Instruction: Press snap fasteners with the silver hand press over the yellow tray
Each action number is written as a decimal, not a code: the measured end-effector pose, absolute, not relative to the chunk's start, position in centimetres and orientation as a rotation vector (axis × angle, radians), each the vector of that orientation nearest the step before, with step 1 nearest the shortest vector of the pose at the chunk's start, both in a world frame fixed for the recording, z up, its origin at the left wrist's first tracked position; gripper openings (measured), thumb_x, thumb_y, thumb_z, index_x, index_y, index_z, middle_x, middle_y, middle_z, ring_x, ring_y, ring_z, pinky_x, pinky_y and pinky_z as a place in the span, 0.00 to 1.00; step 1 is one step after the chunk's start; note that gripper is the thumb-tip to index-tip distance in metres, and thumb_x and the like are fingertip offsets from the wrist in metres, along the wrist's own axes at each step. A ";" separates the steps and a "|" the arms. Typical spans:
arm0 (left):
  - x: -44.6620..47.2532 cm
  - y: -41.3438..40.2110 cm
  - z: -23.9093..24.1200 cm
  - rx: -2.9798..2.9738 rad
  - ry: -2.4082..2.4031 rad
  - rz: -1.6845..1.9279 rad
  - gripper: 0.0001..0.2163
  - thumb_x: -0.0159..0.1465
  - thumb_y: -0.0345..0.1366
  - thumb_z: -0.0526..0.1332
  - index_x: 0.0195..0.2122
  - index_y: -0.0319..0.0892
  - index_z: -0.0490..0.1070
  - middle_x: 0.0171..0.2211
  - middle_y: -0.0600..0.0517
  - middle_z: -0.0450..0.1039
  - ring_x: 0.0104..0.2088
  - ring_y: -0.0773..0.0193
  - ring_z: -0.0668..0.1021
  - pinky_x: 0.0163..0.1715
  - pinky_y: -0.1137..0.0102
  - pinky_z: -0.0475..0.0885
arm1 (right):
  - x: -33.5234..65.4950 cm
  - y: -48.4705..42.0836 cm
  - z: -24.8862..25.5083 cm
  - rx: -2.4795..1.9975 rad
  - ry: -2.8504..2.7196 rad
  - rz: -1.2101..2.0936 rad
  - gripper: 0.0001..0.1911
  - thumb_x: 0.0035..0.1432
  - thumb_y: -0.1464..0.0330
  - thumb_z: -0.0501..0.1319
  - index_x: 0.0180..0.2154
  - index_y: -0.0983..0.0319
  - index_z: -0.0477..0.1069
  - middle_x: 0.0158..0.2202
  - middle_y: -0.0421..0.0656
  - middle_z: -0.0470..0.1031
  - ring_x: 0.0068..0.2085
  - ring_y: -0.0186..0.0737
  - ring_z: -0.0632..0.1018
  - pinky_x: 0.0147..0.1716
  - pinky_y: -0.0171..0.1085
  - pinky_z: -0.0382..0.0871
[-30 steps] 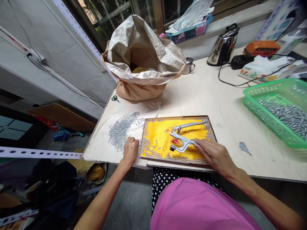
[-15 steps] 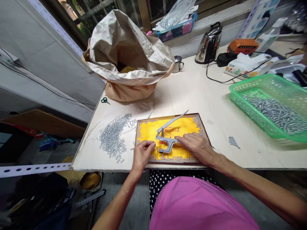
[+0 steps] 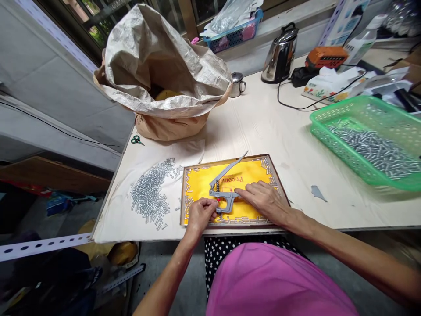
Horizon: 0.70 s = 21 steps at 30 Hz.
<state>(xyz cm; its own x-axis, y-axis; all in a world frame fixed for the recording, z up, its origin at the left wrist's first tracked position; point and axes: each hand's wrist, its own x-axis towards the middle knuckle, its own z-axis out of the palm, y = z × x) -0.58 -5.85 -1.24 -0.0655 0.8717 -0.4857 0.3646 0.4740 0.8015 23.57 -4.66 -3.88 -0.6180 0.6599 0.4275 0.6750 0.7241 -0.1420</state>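
Compared with one second ago, the left hand [image 3: 201,214] has moved from the pile of metal pieces [image 3: 149,191], at the left of the yellow tray [image 3: 198,183], to over the tray itself, at the mouth of the grey hand press [image 3: 231,201]. This press is above the near half of the tray. The right hand [image 3: 265,199] grasps the rear end of its lower handle, with the index finger stretched forward; how firmly it squeezes, I cannot tell. The upper handle [image 3: 229,168] stands raised over the tray, and no hand touches it. On the left hand, thumb and finger come together beside a small red part [image 3: 218,200] of the press, but whether they pinch some piece is too small to see. Loose pieces [image 3: 241,219] lie along the tray's borders.

In my judgement, the main danger is for the left fingertips: if the raised handle is squeezed down while they are inside the mouth, they can be caught. If a piece sits crooked there, closing would probably bend it or throw it out. Only one hand carries the press, so a turning wrist could spoil the alignment or sweep loose pieces over the tray's low rim.
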 end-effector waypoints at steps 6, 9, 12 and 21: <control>-0.5 -5.0 -0.3 0.942 1.598 0.517 0.13 0.54 0.44 0.69 0.26 0.37 0.74 0.16 0.55 0.71 0.16 0.73 0.69 0.19 0.77 0.65 | 23.3 -4.5 -4.1 -1.054 -2.515 -0.069 0.14 0.69 0.73 0.49 0.50 0.62 0.70 0.31 0.41 0.70 0.32 0.38 0.68 0.34 0.39 0.55; -0.4 -4.9 -0.3 0.958 1.621 0.480 0.12 0.55 0.42 0.69 0.27 0.37 0.74 0.17 0.54 0.72 0.17 0.72 0.71 0.20 0.77 0.67 | 23.3 -4.5 -4.1 -1.069 -2.517 -0.055 0.14 0.69 0.73 0.49 0.50 0.62 0.70 0.31 0.41 0.70 0.32 0.38 0.68 0.34 0.39 0.55; -0.4 -5.0 -0.4 0.971 1.629 0.468 0.11 0.56 0.41 0.68 0.28 0.37 0.74 0.18 0.54 0.73 0.18 0.71 0.73 0.22 0.76 0.69 | 23.2 -4.5 -4.2 -1.071 -2.506 -0.052 0.14 0.69 0.74 0.49 0.50 0.62 0.70 0.31 0.41 0.70 0.32 0.38 0.67 0.34 0.40 0.56; -0.1 -4.7 0.0 0.977 1.647 0.380 0.10 0.56 0.39 0.67 0.27 0.37 0.74 0.17 0.53 0.74 0.18 0.70 0.73 0.23 0.76 0.68 | 23.1 -4.8 -4.0 -1.090 -2.479 -0.076 0.13 0.69 0.74 0.50 0.51 0.62 0.69 0.31 0.41 0.68 0.32 0.39 0.67 0.34 0.39 0.55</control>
<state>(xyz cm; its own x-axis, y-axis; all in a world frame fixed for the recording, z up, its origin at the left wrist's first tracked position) -0.06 -4.73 0.03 -0.0286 0.7599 -0.6494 0.3982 0.6045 0.6899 23.14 -4.75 -3.98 -0.5991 0.6909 0.4047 0.7144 0.6895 -0.1193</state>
